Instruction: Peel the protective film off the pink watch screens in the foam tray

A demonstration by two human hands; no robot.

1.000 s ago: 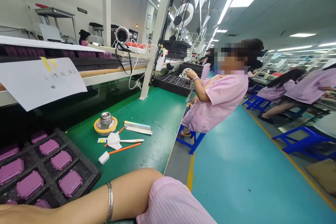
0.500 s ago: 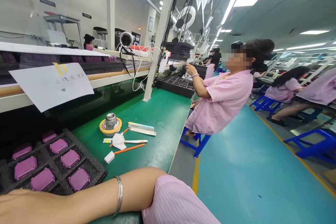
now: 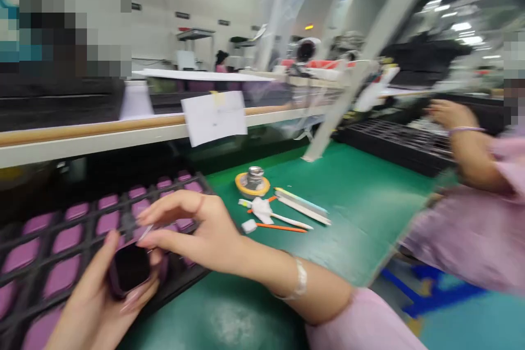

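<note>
Compared with half a second earlier, the view had swung leftward, bringing both hands into frame and shifting the desk tools rightward. Left hand (image 3: 96,295) gripped a dark-screened device (image 3: 131,268) by its sides, above the near part of a foam tray (image 3: 174,284). Right hand (image 3: 209,229) pinched a thin pale sliver (image 3: 145,232) at the device's upper edge; whether they were joined could not be told. The device looked light and stiff, its glossy face probably slippery and easily marked, so its rim seemed the best hold; the sliver seemed flimsy. Purple cases (image 3: 65,273) filled tray pockets around. Beyond, an orange-handled swab (image 3: 283,227) and a toothbrush (image 3: 291,222) lay on the green desk (image 3: 348,202).
</note>
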